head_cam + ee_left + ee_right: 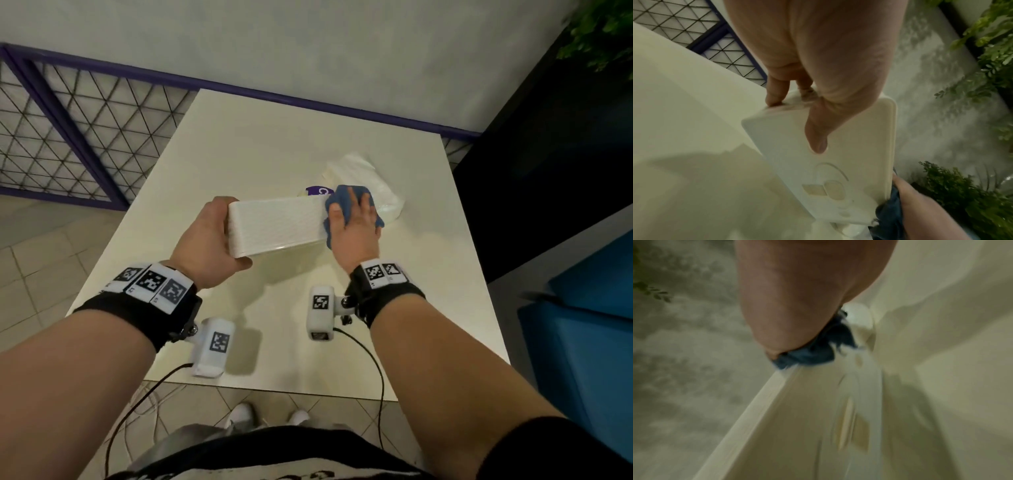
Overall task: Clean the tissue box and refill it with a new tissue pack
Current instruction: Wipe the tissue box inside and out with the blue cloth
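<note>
A white ribbed tissue box [275, 224] is held above the table, tilted on its side. My left hand [209, 240] grips its left end, thumb across the flat underside [818, 142] and fingers curled over the far edge. My right hand [354, 222] presses a blue cloth [342, 200] against the box's right end, with fingers spread over the cloth. The box's underside [828, 162] bears moulded shapes, and the cloth [889, 211] shows at its lower corner. A white tissue pack [368, 181] with a purple label lies on the table behind the right hand. The right wrist view is blurred, showing the cloth [818, 347] at the box edge.
The cream table [274, 137] stands against a grey wall. A purple-framed mesh railing [68, 130] is at the left. A blue seat [582, 325] stands at the right, and green plants [603, 31] are at the top right. Cables hang from the wrist cameras over the near edge.
</note>
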Tool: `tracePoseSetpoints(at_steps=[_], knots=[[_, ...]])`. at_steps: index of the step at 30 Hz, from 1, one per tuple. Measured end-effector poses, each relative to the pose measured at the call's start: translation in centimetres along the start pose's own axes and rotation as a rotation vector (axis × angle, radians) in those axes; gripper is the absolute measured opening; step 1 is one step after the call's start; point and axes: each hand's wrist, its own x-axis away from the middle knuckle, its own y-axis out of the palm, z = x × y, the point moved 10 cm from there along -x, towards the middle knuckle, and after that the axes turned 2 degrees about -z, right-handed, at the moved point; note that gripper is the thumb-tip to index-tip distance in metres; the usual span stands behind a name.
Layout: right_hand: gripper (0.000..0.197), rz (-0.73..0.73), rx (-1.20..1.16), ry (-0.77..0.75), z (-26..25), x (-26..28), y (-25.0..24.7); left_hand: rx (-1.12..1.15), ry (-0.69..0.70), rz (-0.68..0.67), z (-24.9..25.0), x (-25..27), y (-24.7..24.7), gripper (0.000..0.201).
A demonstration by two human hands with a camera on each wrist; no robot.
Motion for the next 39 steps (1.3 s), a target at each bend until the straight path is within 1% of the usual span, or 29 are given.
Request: tracePoseSetpoints(at_steps=[2,4,6,7,8,9,11,13,14,17,19,20,22,23,24,25,26,27,28,29,30,31,33,35,37,39], knots=[[0.063,-0.032,0.087,0.000,-2.7,1.7,1.4,-0.022,-0.016,-0.022,-0.3,-0.6,-0.1,0.080],[0.066,-0.067,0.129,-0.125,-7.0,4.8,3.5,-0.009,0.002,-0.035,-0.1,-1.1,0.2,0.079],[0.063,-0.109,0.154,-0.282,-10.5,7.8,5.3,0.023,0.059,-0.025,0.2,-1.3,0.5,0.071],[0.062,-0.118,0.167,-0.325,-11.0,8.2,5.5,0.018,0.061,-0.024,0.1,-1.3,0.7,0.069],[0.060,-0.105,0.184,-0.341,-10.7,7.7,5.0,0.011,0.047,-0.026,-0.2,-1.3,0.7,0.072],[0.059,-0.072,0.203,-0.322,-9.5,6.3,4.2,0.013,0.028,-0.033,-0.6,-1.1,0.8,0.077],[0.057,0.004,0.194,-0.210,-5.6,2.7,1.8,-0.009,-0.007,-0.043,-1.2,-0.6,0.8,0.082],[0.056,0.021,0.130,-0.083,-1.7,-0.7,0.0,-0.020,-0.004,-0.039,-1.0,-0.2,0.9,0.082],[0.055,0.014,0.083,-0.043,-0.7,-1.6,-0.3,-0.014,-0.008,-0.042,-1.0,-0.3,1.0,0.082],[0.057,0.011,0.046,0.079,-0.2,-1.9,-0.3,-0.025,-0.013,-0.048,-0.4,-0.7,0.8,0.083],[0.060,-0.011,0.075,0.127,-1.5,-0.5,0.5,-0.078,0.005,-0.053,0.1,-1.2,0.4,0.083],[0.061,-0.031,0.092,0.100,-2.9,0.5,1.1,-0.106,0.004,-0.055,0.2,-1.5,0.3,0.084],[0.062,-0.068,0.107,-0.034,-6.7,3.2,2.5,-0.112,-0.006,-0.053,0.8,-2.1,0.0,0.082],[0.062,-0.085,0.108,-0.124,-8.8,4.6,3.2,-0.094,0.011,-0.059,1.4,-2.2,0.0,0.074],[0.061,-0.102,0.109,-0.212,-10.6,5.9,3.8,-0.019,0.028,-0.063,2.5,-2.1,0.0,0.064],[0.060,-0.116,0.112,-0.293,-12.0,7.0,4.2,0.030,0.046,-0.111,2.9,-1.9,0.7,0.059],[0.059,-0.121,0.122,-0.357,-12.6,7.4,4.5,-0.012,0.085,-0.141,3.3,-1.9,0.9,0.055],[0.058,-0.115,0.143,-0.399,-12.5,7.2,4.4,0.014,0.107,-0.157,3.6,-1.7,1.0,0.054],[0.058,-0.101,0.162,-0.411,-11.6,6.5,4.0,-0.035,0.091,-0.106,3.2,-1.6,0.4,0.063],[0.057,-0.074,0.174,-0.384,-10.1,5.6,3.3,-0.090,0.087,-0.046,2.5,-1.8,-0.2,0.076],[0.057,-0.039,0.164,-0.325,-8.0,4.3,2.5,-0.097,0.048,-0.053,1.7,-1.7,-0.2,0.085],[0.057,0.000,0.144,-0.248,-5.7,3.0,1.5,-0.104,0.031,-0.079,1.0,-1.5,0.2,0.086],[0.056,0.042,0.073,-0.121,-1.7,0.9,0.0,-0.078,0.035,-0.104,0.1,-1.1,0.4,0.085],[0.056,0.033,-0.046,-0.042,0.6,-0.4,-0.7,-0.036,0.029,-0.097,-0.4,-0.8,0.4,0.084],[0.057,-0.001,-0.160,0.031,1.7,-1.3,-0.7,-0.009,0.022,-0.089,-1.1,-0.7,0.6,0.084],[0.059,-0.053,-0.262,0.143,2.6,-1.9,-0.7,0.012,0.020,-0.105,-1.7,-0.5,0.7,0.081]])
